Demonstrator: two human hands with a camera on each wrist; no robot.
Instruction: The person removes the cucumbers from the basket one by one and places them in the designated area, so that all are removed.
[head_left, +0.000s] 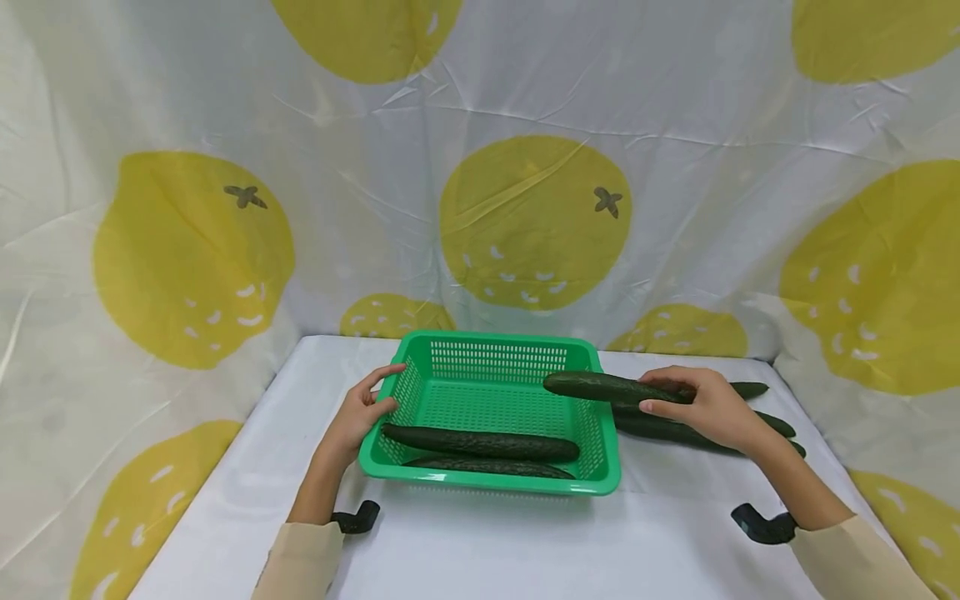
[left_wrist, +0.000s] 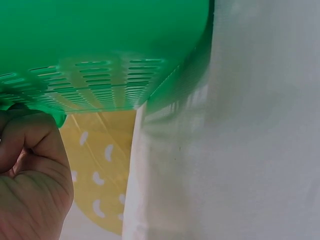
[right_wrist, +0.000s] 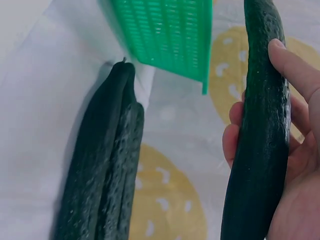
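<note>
A green plastic basket point(head_left: 480, 477) with slotted walls stands on the table in the head view. My left hand point(head_left: 356, 418) grips its left rim; in the left wrist view the curled fingers point(left_wrist: 37, 132) are at the basket's edge. Two dark green cucumbers point(head_left: 480, 442) lie side by side along the basket's near wall. With my right hand point(head_left: 708, 408) I hold another cucumber point(head_left: 592, 386), thumb on one side and fingers on the other. Its far end reaches over the basket's right rim. Below it, more cucumbers point(right_wrist: 95, 160) lie together on the table.
White cloth covers the table point(head_left: 525, 542). Behind and at both sides hangs a pale curtain point(head_left: 375, 217) printed with yellow fruit. A black band with a curved piece point(head_left: 763, 525) is on the right wrist, and a similar one point(head_left: 358, 518) on the left.
</note>
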